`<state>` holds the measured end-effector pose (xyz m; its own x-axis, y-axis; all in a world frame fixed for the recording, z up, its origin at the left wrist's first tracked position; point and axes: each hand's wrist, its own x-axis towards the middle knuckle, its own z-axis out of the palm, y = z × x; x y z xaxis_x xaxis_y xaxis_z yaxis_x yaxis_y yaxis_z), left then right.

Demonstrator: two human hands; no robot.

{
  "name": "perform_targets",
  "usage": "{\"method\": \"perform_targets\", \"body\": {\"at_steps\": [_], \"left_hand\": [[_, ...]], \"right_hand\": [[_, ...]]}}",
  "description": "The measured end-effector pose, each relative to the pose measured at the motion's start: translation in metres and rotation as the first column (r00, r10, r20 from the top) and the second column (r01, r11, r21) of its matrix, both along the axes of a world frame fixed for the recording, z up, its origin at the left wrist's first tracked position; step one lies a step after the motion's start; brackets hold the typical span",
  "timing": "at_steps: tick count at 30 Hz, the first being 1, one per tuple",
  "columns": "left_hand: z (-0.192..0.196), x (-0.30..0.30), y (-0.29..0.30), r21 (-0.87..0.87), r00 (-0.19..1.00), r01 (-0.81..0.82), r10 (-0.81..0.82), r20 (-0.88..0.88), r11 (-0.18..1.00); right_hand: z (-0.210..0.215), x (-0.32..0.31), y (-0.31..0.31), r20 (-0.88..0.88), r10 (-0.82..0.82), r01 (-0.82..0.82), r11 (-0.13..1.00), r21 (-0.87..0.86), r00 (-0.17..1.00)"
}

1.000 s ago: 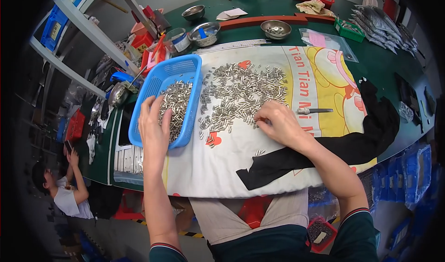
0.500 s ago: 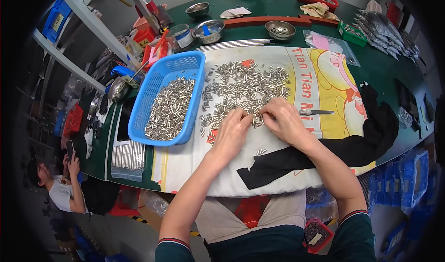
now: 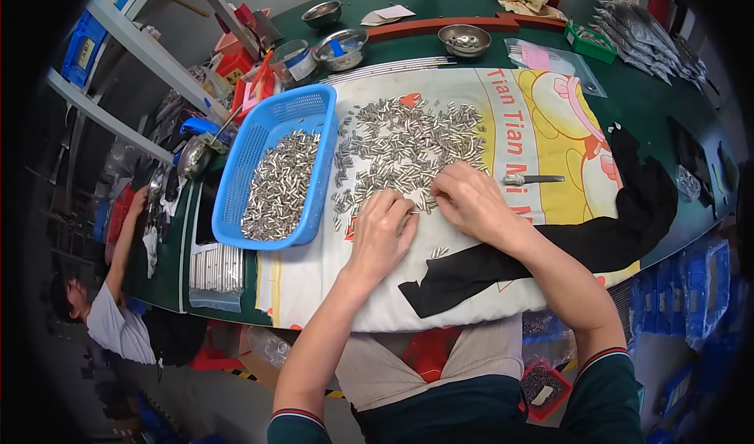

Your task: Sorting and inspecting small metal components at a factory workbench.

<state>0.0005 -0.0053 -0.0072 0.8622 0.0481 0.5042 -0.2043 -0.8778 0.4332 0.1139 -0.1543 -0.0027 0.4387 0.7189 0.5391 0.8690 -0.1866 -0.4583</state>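
Many small silvery metal pins (image 3: 416, 142) lie spread in a loose heap on a printed cloth (image 3: 330, 291). At the near edge of that heap, my left hand (image 3: 382, 236) is closed, fingers curled downward and thumb drawn in by the index finger. My right hand (image 3: 473, 204) is at the heap's near right edge, its thumb and fingertips pinched among the pins. Anything small inside either grip is hidden. Left of the heap stands a blue plastic basket (image 3: 222, 208) holding more such pins. Several pins (image 3: 439, 252) lie apart, near a black cloth sleeve (image 3: 471, 275).
A dark-handled tool (image 3: 542, 179) rests right of my right hand. Metal bowls (image 3: 465, 42) and long rods (image 3: 385, 73) lie beyond the cloth. A bag of rods (image 3: 216, 271) sits left. One person (image 3: 118, 326) is at the left; another's hands show at the far edge.
My left hand has shifted slightly left and down, opening a gap from the right hand. The person at left has lowered the phone and stretched an arm toward the table.
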Motion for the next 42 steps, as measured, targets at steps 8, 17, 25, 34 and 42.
{"method": "perform_targets", "body": {"at_steps": [8,17,25,34,42], "left_hand": [[-0.003,0.004,-0.003,0.027,1.000,-0.005,0.005,-0.012,1.000],[-0.003,0.005,-0.004,-0.014,0.999,-0.053,0.053,-0.005,0.998],[0.000,0.001,-0.003,-0.074,0.996,-0.009,0.016,0.087,0.997],[0.000,0.000,-0.003,-0.437,0.997,0.015,0.020,0.077,0.899],[0.004,0.000,-0.001,-0.573,0.990,-0.031,0.102,0.093,0.819]], "right_hand": [[0.003,-0.004,-0.002,0.046,0.017,-0.013,0.996,-0.088,0.999],[0.002,-0.009,0.002,0.009,0.085,-0.084,0.996,-0.028,0.996],[0.007,-0.010,0.004,-0.029,0.112,-0.111,0.994,0.009,0.993],[0.009,-0.002,0.005,-0.545,0.131,-0.094,0.991,0.096,0.828],[0.038,-0.034,-0.002,-0.390,0.335,-0.319,0.942,0.109,0.857]]}}
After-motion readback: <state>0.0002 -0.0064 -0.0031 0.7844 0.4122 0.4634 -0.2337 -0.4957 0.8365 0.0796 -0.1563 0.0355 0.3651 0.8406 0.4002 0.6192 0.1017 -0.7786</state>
